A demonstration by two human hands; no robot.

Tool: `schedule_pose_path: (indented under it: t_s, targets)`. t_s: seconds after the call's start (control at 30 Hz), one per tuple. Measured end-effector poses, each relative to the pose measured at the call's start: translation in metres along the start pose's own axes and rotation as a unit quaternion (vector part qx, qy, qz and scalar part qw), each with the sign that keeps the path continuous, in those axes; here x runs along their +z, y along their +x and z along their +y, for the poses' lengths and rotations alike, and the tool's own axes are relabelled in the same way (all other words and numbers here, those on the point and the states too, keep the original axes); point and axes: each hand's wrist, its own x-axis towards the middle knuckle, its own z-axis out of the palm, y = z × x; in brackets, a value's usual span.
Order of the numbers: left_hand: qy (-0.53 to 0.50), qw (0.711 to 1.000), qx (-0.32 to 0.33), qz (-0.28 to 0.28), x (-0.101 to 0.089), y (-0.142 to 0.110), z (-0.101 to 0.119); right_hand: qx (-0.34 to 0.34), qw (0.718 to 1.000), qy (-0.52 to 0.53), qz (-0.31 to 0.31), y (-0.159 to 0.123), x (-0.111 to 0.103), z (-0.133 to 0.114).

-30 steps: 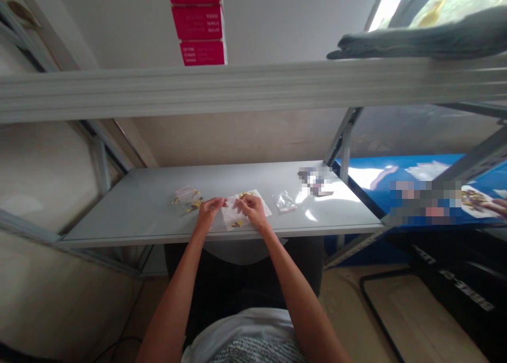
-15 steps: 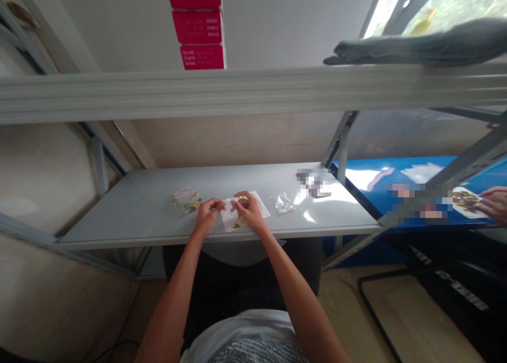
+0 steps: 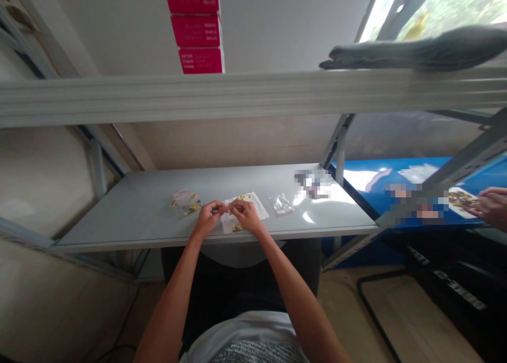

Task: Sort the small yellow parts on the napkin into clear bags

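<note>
My left hand [image 3: 208, 219] and my right hand [image 3: 246, 214] meet above a white sheet [image 3: 241, 215] on the grey shelf board [image 3: 130, 218], their fingertips pinched close together. Whatever lies between the fingertips is too small to tell. Small yellow parts [image 3: 237, 227] lie on the sheet, partly hidden by my right hand. To the left of my left hand is a clear zip bag holding yellow parts [image 3: 185, 202]. An almost bare clear zip bag [image 3: 282, 204] lies to the right of the sheet.
A pixelated item [image 3: 312, 183] lies on the board's far right. Beyond the board's right end, a co-worker's hand [image 3: 491, 207] is at a white sheet of parts [image 3: 461, 200] on a blue surface. A metal shelf beam [image 3: 198, 99] crosses above, with a grey cloth [image 3: 412, 51] on it.
My hands have drawn closer, with the fingertips now meeting above the sheet. The co-worker's hand has come further into view at the right. The whole view has tilted slightly.
</note>
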Motion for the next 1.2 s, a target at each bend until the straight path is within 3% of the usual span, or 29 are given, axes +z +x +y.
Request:
schedule_pose_path:
  t_s: [0.27,0.43,0.57,0.73,1.03,1.2]
  targets:
    - [0.001,0.999,0.003,0.039,-0.001,-0.001,0.005,0.025,0.999,0.011,0.044,0.001,0.004,0.008]
    - [-0.017,1.0,0.0,0.024,-0.001,-0.002,0.009,0.012,0.999,0.001,0.036,-0.001,0.002,0.002]
    - [-0.017,0.999,-0.007,0.046,-0.001,-0.001,0.008,0.023,0.999,0.009,0.035,-0.001,0.004,0.003]
    - [-0.022,0.998,-0.011,0.064,0.0,-0.002,0.009,0.03,0.996,-0.008,0.082,-0.001,0.004,0.007]
    - [-0.017,1.0,-0.009,0.025,-0.002,-0.002,0.003,0.02,1.0,-0.002,0.006,-0.001,0.005,0.003]
    - [-0.011,1.0,-0.007,0.009,0.0,-0.002,0.004,-0.008,1.0,-0.016,0.014,-0.001,0.004,0.001]
